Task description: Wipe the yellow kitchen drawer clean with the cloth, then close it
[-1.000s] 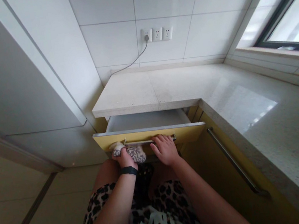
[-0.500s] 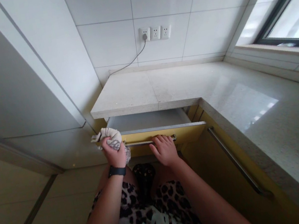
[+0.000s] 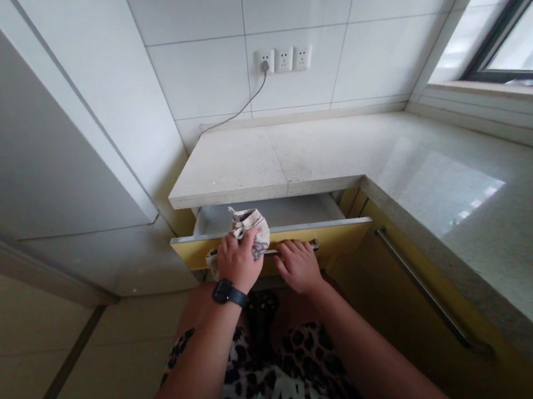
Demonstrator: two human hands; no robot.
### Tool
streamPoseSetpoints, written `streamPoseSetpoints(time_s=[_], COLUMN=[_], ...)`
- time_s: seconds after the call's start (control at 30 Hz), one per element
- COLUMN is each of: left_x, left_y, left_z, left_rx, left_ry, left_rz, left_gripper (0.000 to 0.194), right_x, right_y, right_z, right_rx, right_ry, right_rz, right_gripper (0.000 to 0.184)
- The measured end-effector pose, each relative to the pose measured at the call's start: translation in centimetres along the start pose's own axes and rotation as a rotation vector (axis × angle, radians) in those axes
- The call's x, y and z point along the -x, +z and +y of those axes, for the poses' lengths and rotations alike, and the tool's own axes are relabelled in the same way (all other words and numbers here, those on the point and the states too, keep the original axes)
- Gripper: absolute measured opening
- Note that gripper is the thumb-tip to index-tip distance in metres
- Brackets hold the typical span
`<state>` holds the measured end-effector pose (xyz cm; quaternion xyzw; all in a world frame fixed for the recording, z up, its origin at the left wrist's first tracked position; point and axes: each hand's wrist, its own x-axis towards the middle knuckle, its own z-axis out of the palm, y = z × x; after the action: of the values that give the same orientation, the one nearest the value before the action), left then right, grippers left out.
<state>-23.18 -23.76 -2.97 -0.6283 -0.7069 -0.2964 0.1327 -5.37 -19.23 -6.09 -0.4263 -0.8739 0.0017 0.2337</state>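
Observation:
My left hand (image 3: 239, 263), with a dark watch on its wrist, grips a crumpled white patterned cloth (image 3: 257, 228) at the front of a yellow drawer (image 3: 345, 233). The drawer is pulled out below the countertop, and its pale inside shows. Part of the cloth hangs down left of the hand, over the drawer front. My right hand (image 3: 300, 265) has its fingers hooked over the metal bar handle (image 3: 315, 244) of the drawer, near its right end. The left end of the handle is hidden behind the cloth and my left hand.
An L-shaped stone countertop (image 3: 231, 164) runs above the drawer and along the right. A yellow cabinet door with a long bar handle (image 3: 433, 294) stands at right. Tall pale panels (image 3: 57, 125) rise at left. A plugged cord (image 3: 251, 99) reaches the wall sockets (image 3: 284, 60).
My left hand has moved right with the cloth, from the drawer's left end toward the middle of its front. My right hand stays on the handle.

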Motion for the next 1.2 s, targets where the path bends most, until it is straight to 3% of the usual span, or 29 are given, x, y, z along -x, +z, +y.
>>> streamPoseSetpoints(time_s=[0.27,0.43,0.6,0.83,1.2], left_x=[-0.2,1.0,1.9,1.6,-0.5], left_y=[-1.3,-1.0,-1.0,-3.0,-5.1], left_z=[-1.3,-4.4,-8.2,-12.1,-14.7], left_rx=[0.043,0.031,-0.050,-0.065,0.055], left_ry=[-0.044,-0.222,-0.309,-0.447,-0.475], left_rz=[-0.030,0.053,0.119,0.211,0.095], left_gripper=[0.048,0.050,0.050,0.056,0.055], right_x=[0.2,0.3,0.3,0.5,0.4], right_y=[-0.4,-0.4,-0.4,-0.3,-0.2], right_z=[0.2,0.1,0.2,0.2,0.3], right_rx=[0.010,0.016,0.014,0.019,0.019], right_ry=[-0.038,-0.043,-0.047,-0.030,-0.036], right_rz=[-0.009,0.000,0.001,0.001,-0.009], right_gripper=[0.026,0.026,0.027,0.027,0.027])
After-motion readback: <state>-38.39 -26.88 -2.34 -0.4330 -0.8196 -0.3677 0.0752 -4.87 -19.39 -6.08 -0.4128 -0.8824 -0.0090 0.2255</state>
